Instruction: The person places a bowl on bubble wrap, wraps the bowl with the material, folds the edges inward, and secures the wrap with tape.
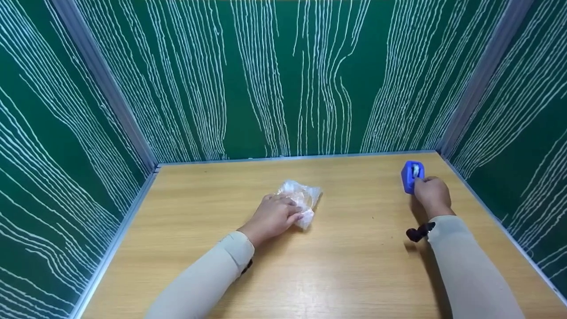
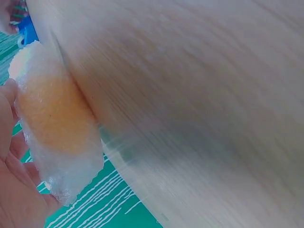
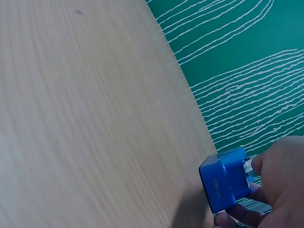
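A clear bubble-wrap bundle point(image 1: 310, 195) lies near the middle of the wooden table, and my left hand point(image 1: 273, 217) grips its near left side. In the left wrist view the bubble-wrap bundle point(image 2: 57, 114) looks puffy and whitish, with an orange-brown tint through its middle; fingers reach around its lower end. Far to the right, my right hand point(image 1: 433, 195) holds a blue tape dispenser point(image 1: 406, 180) by its near side. In the right wrist view the tape dispenser point(image 3: 221, 187) shows "deli" lettering, and the thumb sits by the whitish roll area.
The wooden table point(image 1: 354, 266) stretches between and around both hands. Green panels point(image 1: 248, 133) with wavy white lines stand along its back and sides, joined by grey corner posts point(image 1: 106, 84). A dark round item point(image 1: 416, 234) sticks out at the right cuff.
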The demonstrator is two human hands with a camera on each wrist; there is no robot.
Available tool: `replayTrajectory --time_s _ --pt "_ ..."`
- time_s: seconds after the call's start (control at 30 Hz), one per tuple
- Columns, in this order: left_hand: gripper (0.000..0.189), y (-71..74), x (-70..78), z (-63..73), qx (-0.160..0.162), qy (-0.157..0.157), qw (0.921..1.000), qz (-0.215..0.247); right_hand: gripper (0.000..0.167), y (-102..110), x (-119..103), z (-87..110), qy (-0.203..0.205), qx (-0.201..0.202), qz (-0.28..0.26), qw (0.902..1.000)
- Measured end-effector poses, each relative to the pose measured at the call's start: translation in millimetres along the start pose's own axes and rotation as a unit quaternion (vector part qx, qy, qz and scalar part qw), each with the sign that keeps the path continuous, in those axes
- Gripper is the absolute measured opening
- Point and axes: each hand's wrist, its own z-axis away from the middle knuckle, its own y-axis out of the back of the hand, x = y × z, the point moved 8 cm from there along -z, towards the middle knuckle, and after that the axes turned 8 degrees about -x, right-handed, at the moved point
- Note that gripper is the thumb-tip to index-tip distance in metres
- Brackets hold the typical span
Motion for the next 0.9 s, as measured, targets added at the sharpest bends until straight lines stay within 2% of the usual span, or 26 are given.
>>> replayTrajectory --time_s 0.3,0.43,0.67,0.9 --pt "0.048 -1.3 0.5 -1.2 -0.001 0.004 1.0 0.004 0.071 0 -6 3.1 0.009 -0.007 -0.012 0.9999" --pt "0.048 -0.6 0.9 -1.0 -0.002 0.006 1.0 0.008 0.068 0 -6 1.8 0.016 0.004 -0.023 0.9996" --pt "0.045 1.6 3.2 -0.3 0.006 0.0 0.9997 -0.023 0.063 3 -9 0.5 0.026 0.038 -0.013 0.9988" --pt "0.045 1.6 2.3 -0.7 0.004 0.002 0.9998 -0.018 0.061 4 -12 4.1 0.016 0.043 -0.017 0.9988"
